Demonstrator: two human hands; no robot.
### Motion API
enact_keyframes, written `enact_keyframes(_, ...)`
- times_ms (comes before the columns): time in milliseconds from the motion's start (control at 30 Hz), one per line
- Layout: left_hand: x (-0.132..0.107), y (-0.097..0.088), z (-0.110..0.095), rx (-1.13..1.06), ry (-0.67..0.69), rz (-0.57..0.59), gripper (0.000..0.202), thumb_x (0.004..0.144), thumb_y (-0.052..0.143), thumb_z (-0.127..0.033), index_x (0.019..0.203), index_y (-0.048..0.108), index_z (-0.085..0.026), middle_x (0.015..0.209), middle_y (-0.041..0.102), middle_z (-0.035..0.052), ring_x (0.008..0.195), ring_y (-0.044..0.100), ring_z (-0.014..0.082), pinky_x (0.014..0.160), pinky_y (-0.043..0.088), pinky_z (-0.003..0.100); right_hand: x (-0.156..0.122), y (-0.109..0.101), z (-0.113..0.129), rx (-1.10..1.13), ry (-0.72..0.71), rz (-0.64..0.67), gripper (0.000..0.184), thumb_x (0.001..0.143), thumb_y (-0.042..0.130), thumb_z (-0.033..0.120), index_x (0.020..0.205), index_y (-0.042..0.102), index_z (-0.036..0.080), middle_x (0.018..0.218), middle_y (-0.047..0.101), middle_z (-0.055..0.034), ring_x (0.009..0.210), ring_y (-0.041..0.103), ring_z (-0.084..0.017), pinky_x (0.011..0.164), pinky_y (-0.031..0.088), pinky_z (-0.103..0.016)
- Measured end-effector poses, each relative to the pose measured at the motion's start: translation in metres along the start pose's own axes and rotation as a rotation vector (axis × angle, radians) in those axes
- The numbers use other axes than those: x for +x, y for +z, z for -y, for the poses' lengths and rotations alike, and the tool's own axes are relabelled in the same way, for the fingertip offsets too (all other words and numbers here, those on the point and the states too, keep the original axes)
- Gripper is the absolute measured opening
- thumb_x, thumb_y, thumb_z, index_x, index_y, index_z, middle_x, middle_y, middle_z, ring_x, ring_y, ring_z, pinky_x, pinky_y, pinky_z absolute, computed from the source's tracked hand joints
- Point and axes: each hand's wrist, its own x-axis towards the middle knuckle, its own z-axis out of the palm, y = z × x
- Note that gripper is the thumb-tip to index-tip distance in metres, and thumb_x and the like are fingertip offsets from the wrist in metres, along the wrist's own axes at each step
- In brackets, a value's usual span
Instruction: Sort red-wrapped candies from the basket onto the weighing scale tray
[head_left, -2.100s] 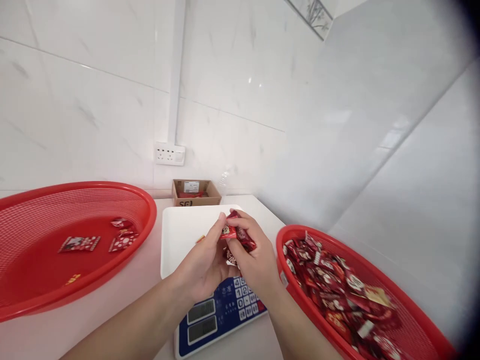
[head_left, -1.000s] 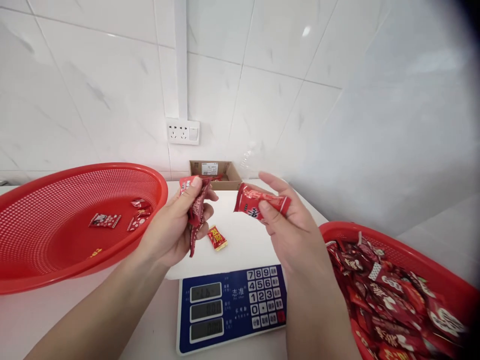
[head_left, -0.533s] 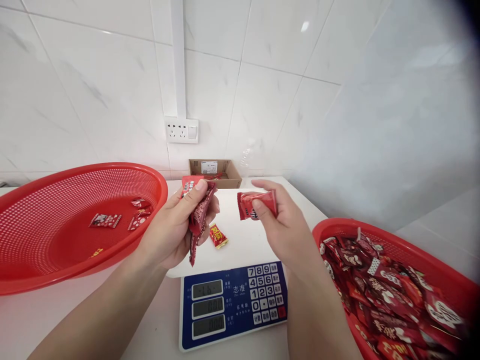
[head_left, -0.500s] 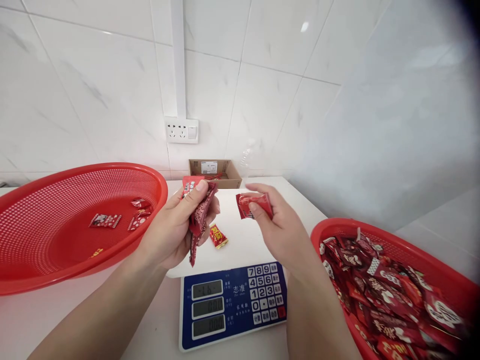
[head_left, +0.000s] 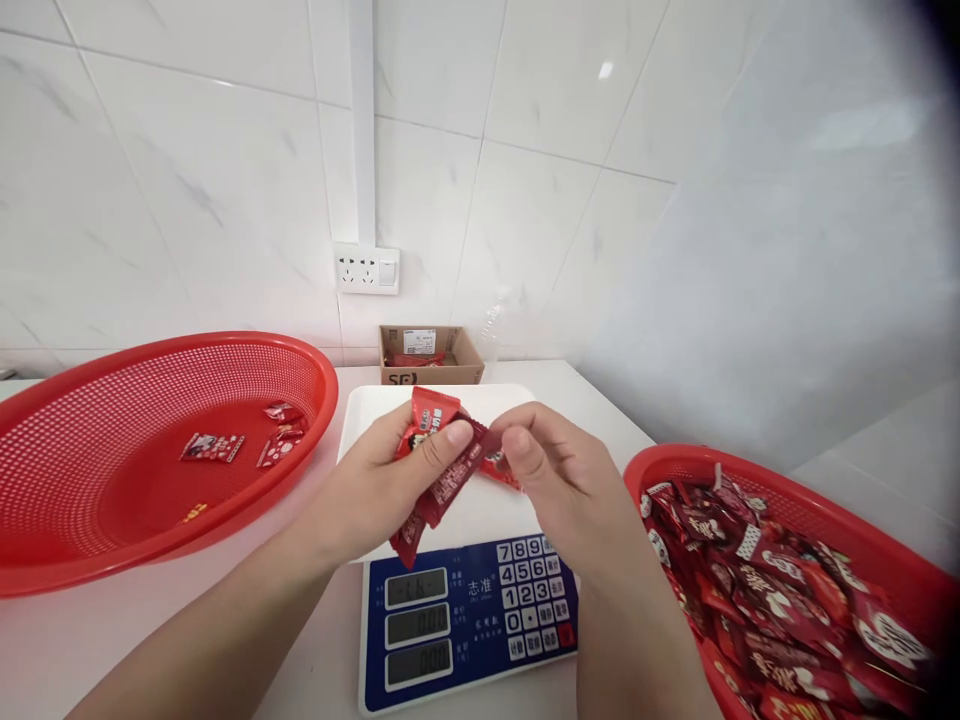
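My left hand point(head_left: 375, 490) is closed around several wrapped sweets, among them a bright red packet point(head_left: 433, 408) and a dark red packet point(head_left: 454, 478). My right hand point(head_left: 559, 485) pinches the end of the dark red packet with thumb and fingers. Below those fingers another red packet point(head_left: 501, 470) shows in part; I cannot tell whether it rests on the pan or is held. Both hands are above the white pan point(head_left: 367, 405) of a weighing scale, behind its blue keypad panel point(head_left: 480, 625).
At left stands a red perforated basket point(head_left: 247, 350) with a few sweets point(head_left: 213, 447) in it. A second red basket point(head_left: 720, 455) at right holds a heap of wrapped sweets point(head_left: 780, 590). A small cardboard box point(head_left: 469, 360) sits against the tiled wall point(head_left: 420, 180).
My hands have come together over the pan. The right hand moved from holding up a red packet to pinching the dark packet's end. The yellow-lettered sweet on the pan is now hidden.
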Motion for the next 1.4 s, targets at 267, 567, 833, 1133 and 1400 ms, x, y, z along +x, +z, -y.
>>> enact_keyframes(267, -0.006, 0.014, 0.001, -0.054, 0.002, -0.084, 0.038, 0.079, 0.064, -0.057, 0.075, 0.055, -0.02, 0.049, 0.052, -0.0061, 0.038, 0.048, 0.0086, 0.034, 0.037, 0.017, -0.005, 0.006, 0.006, -0.077, 0.001, 0.071, 0.033, 0.092, 0.053, 0.044, 0.069, 0.053, 0.02, 0.06, 0.054, 0.0041, 0.052, 0.045, -0.009, 0.045, 0.036, -0.02)
enact_keyframes(567, -0.003, 0.005, 0.004, -0.097, 0.03, -0.06, 0.039, 0.082, 0.06, -0.058, 0.079, 0.058, -0.019, 0.058, 0.054, -0.0041, 0.05, 0.048, 0.0083, 0.047, 0.042, 0.018, -0.006, 0.005, 0.007, 0.008, -0.013, -0.17, 0.029, 0.092, 0.054, 0.037, 0.068, 0.057, 0.02, 0.059, 0.06, 0.0021, 0.053, 0.053, -0.011, 0.048, 0.04, -0.022)
enact_keyframes(833, -0.002, 0.004, 0.001, -0.005, 0.053, 0.008, 0.033, 0.085, 0.06, -0.051, 0.076, 0.055, -0.02, 0.047, 0.042, -0.0089, 0.04, 0.033, 0.0049, 0.035, 0.026, 0.015, -0.003, 0.004, 0.009, 0.03, 0.031, -0.095, 0.027, 0.089, 0.057, 0.044, 0.076, 0.061, 0.021, 0.065, 0.066, 0.0012, 0.057, 0.059, -0.013, 0.05, 0.045, -0.021)
enact_keyframes(1133, -0.002, 0.0, 0.002, 0.003, -0.009, 0.006, 0.037, 0.086, 0.056, -0.057, 0.083, 0.056, -0.02, 0.054, 0.046, -0.0078, 0.043, 0.035, 0.0045, 0.038, 0.029, 0.014, -0.004, 0.003, 0.007, -0.094, -0.051, -0.096, 0.029, 0.092, 0.053, 0.04, 0.075, 0.066, 0.019, 0.071, 0.07, -0.0011, 0.066, 0.065, -0.016, 0.058, 0.049, -0.023)
enact_keyframes(1400, -0.006, -0.001, 0.001, 0.087, -0.01, 0.041, 0.047, 0.084, 0.051, -0.065, 0.074, 0.053, -0.019, 0.047, 0.04, -0.0082, 0.038, 0.033, 0.0051, 0.035, 0.026, 0.017, 0.006, -0.007, -0.008, -0.299, 0.11, -0.29, 0.041, 0.088, 0.051, 0.054, 0.071, 0.062, 0.019, 0.06, 0.064, -0.0016, 0.054, 0.057, -0.016, 0.047, 0.041, -0.025)
